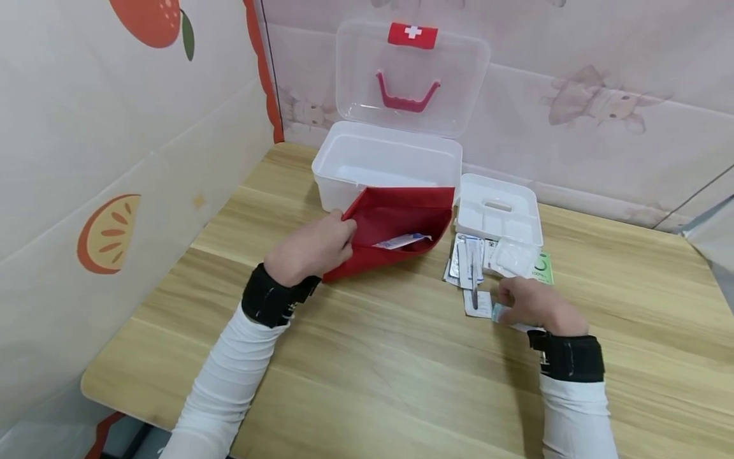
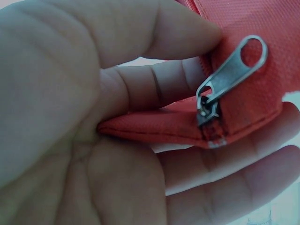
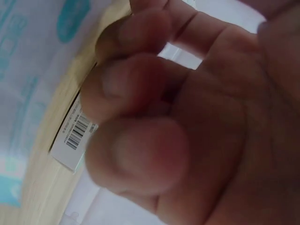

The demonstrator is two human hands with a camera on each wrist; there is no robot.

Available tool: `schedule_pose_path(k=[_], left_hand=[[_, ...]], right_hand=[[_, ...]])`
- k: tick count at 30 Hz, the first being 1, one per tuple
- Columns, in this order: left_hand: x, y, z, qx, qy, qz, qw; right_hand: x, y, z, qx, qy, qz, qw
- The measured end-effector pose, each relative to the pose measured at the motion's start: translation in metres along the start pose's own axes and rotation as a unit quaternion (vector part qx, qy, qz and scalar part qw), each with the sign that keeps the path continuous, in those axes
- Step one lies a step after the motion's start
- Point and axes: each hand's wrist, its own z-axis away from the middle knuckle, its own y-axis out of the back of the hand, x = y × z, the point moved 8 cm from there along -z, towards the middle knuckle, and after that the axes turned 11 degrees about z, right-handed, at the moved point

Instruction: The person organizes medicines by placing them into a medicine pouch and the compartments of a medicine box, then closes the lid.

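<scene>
1. Left hand [image 1: 312,248] grips the red pouch [image 1: 395,223] by its edge — box [image 1: 334,193] at its twelve o'clock.
2. Right hand [image 1: 539,305], at four o'clock, curls over a packet [image 1: 497,312] (pinched or not, I can't tell).
3. Work looks early — one sachet [image 1: 403,241] inside, loose packets [image 1: 462,255] outside.

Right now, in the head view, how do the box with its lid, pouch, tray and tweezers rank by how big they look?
Largest to smallest:
1. Box with its open lid
2. Pouch, nearer the camera than the box
3. Tray
4. Tweezers
</scene>
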Motion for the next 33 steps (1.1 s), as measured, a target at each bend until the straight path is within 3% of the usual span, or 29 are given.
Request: schedule_pose_path(k=[5,11,19,26,33], left_hand=[[0.002,0.001,0.0,0.002,0.0,-0.003,1.0],[0.003,0.001,-0.002,0.005,-0.009,-0.013,0.9999],[0.002,0.0,-0.001,0.004,-0.003,-0.007,1.0],[0.0,-0.001,-0.001,0.008,-0.002,-0.009,0.9999],[-0.002,-0.003,-0.001,0.01,0.004,-0.001,0.9999]], right_hand=[[-0.005,0.006,0.002,0.041,0.047,-0.007,0.998],[-0.01,0.016,0.011,0.101,0.109,-0.019,0.989],[-0.012,0.037,0.019,0.162,0.084,-0.044,0.982],[-0.012,0.056,0.024,0.25,0.066,-0.079,0.963],[-0.016,0.073,0.035,0.349,0.064,-0.141,0.924]])
